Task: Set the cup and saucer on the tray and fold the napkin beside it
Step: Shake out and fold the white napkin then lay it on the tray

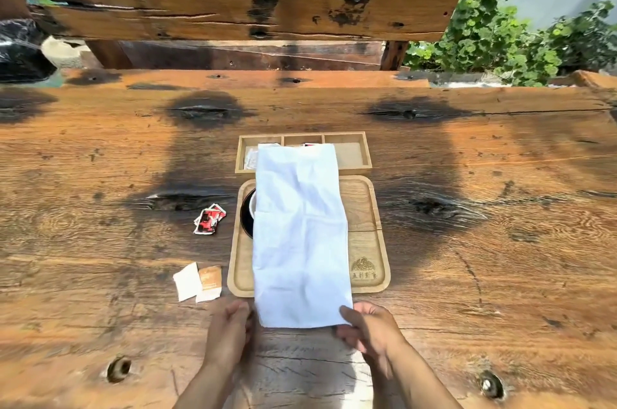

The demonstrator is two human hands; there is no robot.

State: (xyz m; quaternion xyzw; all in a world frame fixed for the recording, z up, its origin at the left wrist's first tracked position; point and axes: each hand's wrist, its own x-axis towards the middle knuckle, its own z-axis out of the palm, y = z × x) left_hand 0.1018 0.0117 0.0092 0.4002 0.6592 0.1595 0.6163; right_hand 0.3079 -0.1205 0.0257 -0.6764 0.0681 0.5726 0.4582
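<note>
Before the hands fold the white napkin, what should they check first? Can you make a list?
1. Both near corners held: right hand pinches its corner, ok; left hand is at the other corner, grip cannot tell.
2. Napkin spread flat: a few creases, no bunching, ok.
3. Napkin beside the wooden tray: not ok, it lies over the tray and onto the divided wooden box.
4. Cup and black saucer on the tray: the saucer's edge shows there, ok; the cup is mostly hidden, cannot tell.
5. Free table space beside the tray: right side bare, ok; packets lie on the left.
</note>
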